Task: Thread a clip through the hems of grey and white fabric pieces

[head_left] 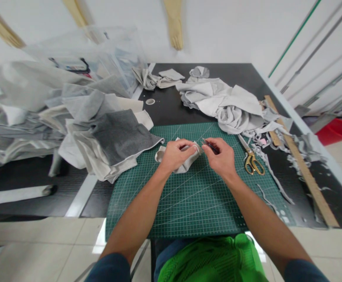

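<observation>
My left hand (178,154) is closed on a small bunched piece of light grey fabric (185,166), thumb and fingers pinching its right end. Part of the fabric sticks out to the left of the hand. Just to the right, my right hand (220,154) is closed around a small dark tool (214,149) with a narrow metal tip. That tip points up and left, close to the pinched fabric end; the fingers hide much of the tool, so its exact kind is unclear. Both hands are above the green cutting mat (194,203).
Gold-handled scissors (252,162) lie on the mat's right side, near fabric scraps (272,176) and a long wooden ruler (306,172). A pale cloth heap (224,100) lies behind. Stacked grey cloths (120,133) and a clear plastic bin (124,58) stand left. A white ring (150,101) lies behind the mat.
</observation>
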Demonstrator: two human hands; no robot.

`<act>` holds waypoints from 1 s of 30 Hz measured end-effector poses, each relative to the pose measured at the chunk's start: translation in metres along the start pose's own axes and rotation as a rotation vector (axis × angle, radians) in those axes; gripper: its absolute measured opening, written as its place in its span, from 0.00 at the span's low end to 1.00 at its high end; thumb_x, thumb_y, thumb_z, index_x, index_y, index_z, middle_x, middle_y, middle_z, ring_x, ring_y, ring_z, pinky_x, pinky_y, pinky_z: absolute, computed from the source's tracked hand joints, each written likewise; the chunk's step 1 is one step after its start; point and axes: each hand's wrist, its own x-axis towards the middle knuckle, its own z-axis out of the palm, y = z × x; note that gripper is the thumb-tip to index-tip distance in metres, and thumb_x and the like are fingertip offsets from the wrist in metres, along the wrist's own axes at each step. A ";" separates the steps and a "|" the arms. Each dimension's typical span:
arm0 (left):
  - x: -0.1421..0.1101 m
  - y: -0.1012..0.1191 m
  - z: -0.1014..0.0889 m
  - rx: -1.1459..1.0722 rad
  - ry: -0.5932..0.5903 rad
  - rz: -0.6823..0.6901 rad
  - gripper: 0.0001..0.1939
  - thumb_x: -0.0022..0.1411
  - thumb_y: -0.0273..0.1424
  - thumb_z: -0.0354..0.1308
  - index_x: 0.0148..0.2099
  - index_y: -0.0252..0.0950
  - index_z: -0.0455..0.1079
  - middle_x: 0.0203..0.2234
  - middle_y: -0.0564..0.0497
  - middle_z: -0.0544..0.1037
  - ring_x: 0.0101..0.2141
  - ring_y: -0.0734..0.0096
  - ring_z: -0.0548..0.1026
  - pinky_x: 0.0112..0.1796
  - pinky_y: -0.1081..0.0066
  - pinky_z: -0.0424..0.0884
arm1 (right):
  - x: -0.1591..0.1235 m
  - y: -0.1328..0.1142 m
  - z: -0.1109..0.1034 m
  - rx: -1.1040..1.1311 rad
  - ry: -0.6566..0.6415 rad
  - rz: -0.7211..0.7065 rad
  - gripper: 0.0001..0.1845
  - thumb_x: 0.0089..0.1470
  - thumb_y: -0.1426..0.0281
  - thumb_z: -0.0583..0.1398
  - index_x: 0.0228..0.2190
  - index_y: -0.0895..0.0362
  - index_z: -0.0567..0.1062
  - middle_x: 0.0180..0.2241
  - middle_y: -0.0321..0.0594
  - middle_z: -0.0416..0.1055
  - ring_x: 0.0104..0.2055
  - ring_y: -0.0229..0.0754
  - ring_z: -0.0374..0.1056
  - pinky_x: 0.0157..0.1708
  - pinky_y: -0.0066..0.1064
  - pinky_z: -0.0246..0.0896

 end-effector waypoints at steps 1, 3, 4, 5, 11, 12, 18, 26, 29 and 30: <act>0.000 -0.001 0.000 -0.006 0.005 -0.001 0.09 0.58 0.37 0.67 0.36 0.36 0.81 0.28 0.51 0.82 0.28 0.72 0.75 0.30 0.72 0.68 | -0.001 -0.002 0.000 -0.006 -0.010 -0.017 0.10 0.58 0.64 0.64 0.40 0.53 0.80 0.36 0.40 0.77 0.37 0.44 0.72 0.38 0.36 0.68; 0.001 -0.003 0.000 -0.026 0.014 -0.005 0.08 0.58 0.35 0.66 0.35 0.36 0.81 0.27 0.52 0.82 0.27 0.73 0.74 0.29 0.73 0.67 | -0.003 -0.004 0.001 -0.018 -0.027 -0.049 0.09 0.58 0.64 0.64 0.40 0.53 0.80 0.37 0.40 0.77 0.38 0.44 0.72 0.38 0.36 0.68; 0.001 -0.004 0.000 -0.040 0.018 -0.006 0.07 0.57 0.33 0.66 0.35 0.35 0.80 0.26 0.52 0.81 0.26 0.74 0.73 0.28 0.74 0.66 | -0.003 -0.005 0.002 -0.025 -0.027 -0.057 0.09 0.58 0.64 0.64 0.41 0.53 0.80 0.37 0.41 0.77 0.38 0.45 0.72 0.39 0.37 0.68; 0.001 -0.005 0.000 -0.056 0.021 -0.004 0.05 0.57 0.32 0.65 0.34 0.35 0.79 0.26 0.53 0.80 0.26 0.74 0.73 0.28 0.74 0.66 | -0.004 -0.005 0.002 -0.030 -0.021 -0.054 0.10 0.58 0.64 0.64 0.41 0.53 0.79 0.38 0.41 0.77 0.38 0.45 0.72 0.39 0.37 0.68; 0.002 -0.003 0.000 -0.110 0.001 0.100 0.03 0.55 0.25 0.62 0.32 0.36 0.77 0.29 0.51 0.81 0.30 0.73 0.76 0.32 0.74 0.71 | -0.001 0.005 0.003 0.107 -0.040 0.134 0.15 0.58 0.59 0.64 0.43 0.55 0.78 0.37 0.41 0.77 0.36 0.44 0.71 0.38 0.37 0.68; 0.001 -0.002 0.000 -0.118 -0.006 0.125 0.04 0.56 0.25 0.62 0.32 0.36 0.78 0.31 0.50 0.82 0.32 0.72 0.78 0.35 0.72 0.73 | 0.000 0.006 0.003 0.135 -0.061 0.151 0.16 0.58 0.58 0.64 0.43 0.55 0.78 0.37 0.40 0.77 0.35 0.43 0.71 0.37 0.36 0.68; 0.000 -0.002 0.003 -0.130 0.009 0.153 0.05 0.59 0.29 0.65 0.38 0.39 0.82 0.38 0.47 0.85 0.42 0.65 0.82 0.49 0.63 0.77 | 0.000 0.004 0.002 0.141 -0.101 0.090 0.13 0.61 0.60 0.62 0.42 0.54 0.80 0.37 0.40 0.78 0.35 0.43 0.72 0.36 0.35 0.67; -0.002 0.000 0.004 -0.234 -0.032 0.121 0.05 0.61 0.31 0.65 0.33 0.37 0.80 0.36 0.47 0.85 0.39 0.67 0.83 0.45 0.67 0.78 | -0.002 -0.004 0.001 0.082 -0.094 -0.056 0.11 0.61 0.64 0.62 0.42 0.52 0.81 0.39 0.41 0.79 0.40 0.44 0.74 0.42 0.38 0.71; -0.003 0.002 0.004 -0.261 -0.029 0.101 0.08 0.61 0.33 0.66 0.30 0.37 0.78 0.34 0.47 0.85 0.39 0.66 0.83 0.44 0.68 0.79 | -0.003 -0.006 0.001 0.090 -0.093 -0.073 0.10 0.61 0.64 0.62 0.42 0.52 0.81 0.40 0.41 0.79 0.41 0.45 0.75 0.44 0.39 0.72; -0.003 0.001 0.005 -0.264 -0.025 0.097 0.09 0.60 0.34 0.67 0.29 0.37 0.78 0.34 0.47 0.85 0.39 0.66 0.83 0.44 0.67 0.79 | -0.003 -0.006 0.001 0.086 -0.095 -0.078 0.10 0.61 0.65 0.62 0.42 0.52 0.81 0.40 0.41 0.79 0.42 0.45 0.75 0.45 0.40 0.72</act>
